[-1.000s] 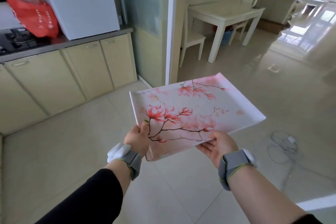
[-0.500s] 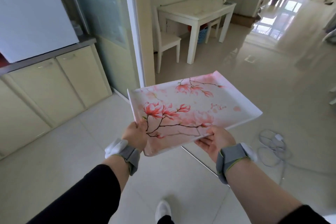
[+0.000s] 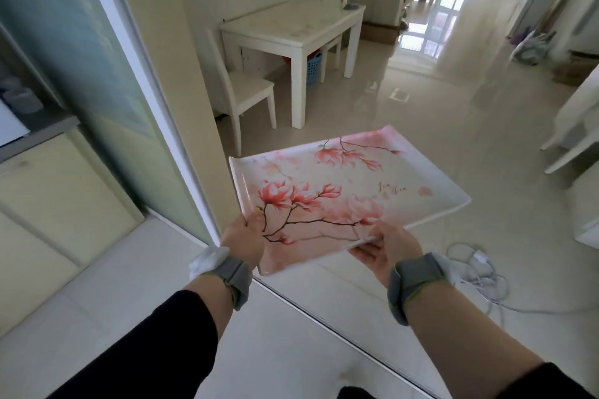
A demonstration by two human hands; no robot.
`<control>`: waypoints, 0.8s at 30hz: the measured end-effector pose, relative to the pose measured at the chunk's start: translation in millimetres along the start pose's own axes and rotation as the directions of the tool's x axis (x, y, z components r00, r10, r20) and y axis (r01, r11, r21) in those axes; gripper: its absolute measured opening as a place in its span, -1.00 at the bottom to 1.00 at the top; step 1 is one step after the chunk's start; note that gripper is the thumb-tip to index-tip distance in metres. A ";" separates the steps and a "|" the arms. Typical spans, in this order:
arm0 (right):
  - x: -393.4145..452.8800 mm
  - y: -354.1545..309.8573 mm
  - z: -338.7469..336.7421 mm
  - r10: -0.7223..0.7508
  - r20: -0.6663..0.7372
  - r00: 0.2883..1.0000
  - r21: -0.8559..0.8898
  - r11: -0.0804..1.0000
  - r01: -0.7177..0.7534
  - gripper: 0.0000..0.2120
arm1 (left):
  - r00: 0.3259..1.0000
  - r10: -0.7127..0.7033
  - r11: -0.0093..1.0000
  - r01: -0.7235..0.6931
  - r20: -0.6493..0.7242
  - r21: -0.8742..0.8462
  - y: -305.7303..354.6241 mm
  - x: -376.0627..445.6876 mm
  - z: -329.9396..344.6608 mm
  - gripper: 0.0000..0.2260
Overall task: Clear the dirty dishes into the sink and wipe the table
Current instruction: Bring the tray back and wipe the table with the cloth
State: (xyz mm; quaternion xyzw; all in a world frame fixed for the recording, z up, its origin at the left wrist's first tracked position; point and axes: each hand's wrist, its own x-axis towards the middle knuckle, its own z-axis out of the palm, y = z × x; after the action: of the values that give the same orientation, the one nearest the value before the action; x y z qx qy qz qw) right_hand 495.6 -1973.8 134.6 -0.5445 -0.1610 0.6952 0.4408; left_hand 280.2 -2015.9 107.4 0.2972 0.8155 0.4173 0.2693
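I carry a rectangular white tray (image 3: 398, 181) printed with pink flowers, held roughly level in front of me with nothing on it. My left hand (image 3: 244, 238) grips its near left corner, thumb on top. My right hand (image 3: 385, 246) grips the near edge, thumb on the rim and fingers underneath. A white dining table (image 3: 291, 26) stands ahead against the wall, across the doorway; a small dark object lies at its far corner.
A glass sliding door (image 3: 97, 81) and its frame stand close on my left, with a floor track (image 3: 324, 311) under my arms. White chairs (image 3: 240, 87) flank the table, a blue basket (image 3: 312, 66) sits under it. A white cable (image 3: 476, 269) lies on the floor at right.
The view has turned right and moved forward from the kitchen counter to the doorway. The dining table has come closer. Both hands keep the same hold on the tray.
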 end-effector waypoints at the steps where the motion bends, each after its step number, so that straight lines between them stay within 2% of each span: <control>1: 21.1 -11.0 4.8 0.000 -0.013 1.000 -0.001 1.000 0.000 -0.83 | 1.000 0.000 1.000 0.000 0.003 0.020 8.1 17.7 13.3 -0.63; 6: 106.3 -65.6 28.5 -0.003 -0.007 1.000 -0.008 1.000 0.003 -0.83 | 1.000 0.002 1.000 -0.002 0.006 0.015 46.7 90.8 72.5 -0.58; 10: 199.9 -137.5 59.9 0.009 -0.004 1.000 -0.058 0.998 -0.009 -0.87 | 0.998 -0.063 0.997 0.063 0.008 -0.047 102.9 172.9 132.8 -0.60; 15: 278.0 -196.3 95.1 0.028 0.012 1.000 -0.082 0.996 -0.027 -0.86 | 0.991 -0.111 0.994 0.110 -0.075 -0.015 150.0 243.1 180.9 -0.60; 16: 280.6 -200.5 98.1 0.022 0.005 1.000 -0.081 0.996 -0.022 -0.84 | 0.993 -0.097 0.995 0.098 -0.068 0.010 157.3 244.9 181.1 -0.59; 21: 373.2 -242.8 144.4 0.041 0.035 0.999 -0.075 0.996 -0.038 -0.79 | 0.991 -0.125 0.986 0.130 0.053 -0.102 199.8 337.0 216.5 -0.60; 24: 428.6 -269.2 175.0 0.027 0.028 0.999 -0.067 0.997 -0.025 -0.79 | 0.994 -0.103 0.988 0.107 0.037 -0.113 226.8 399.1 242.2 -0.58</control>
State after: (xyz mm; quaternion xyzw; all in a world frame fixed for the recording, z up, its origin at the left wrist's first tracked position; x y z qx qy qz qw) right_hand 448.2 -1440.5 122.7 -0.5509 -0.1833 0.7028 0.4111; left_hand 234.9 -1498.9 98.9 0.2442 0.8003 0.4441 0.3203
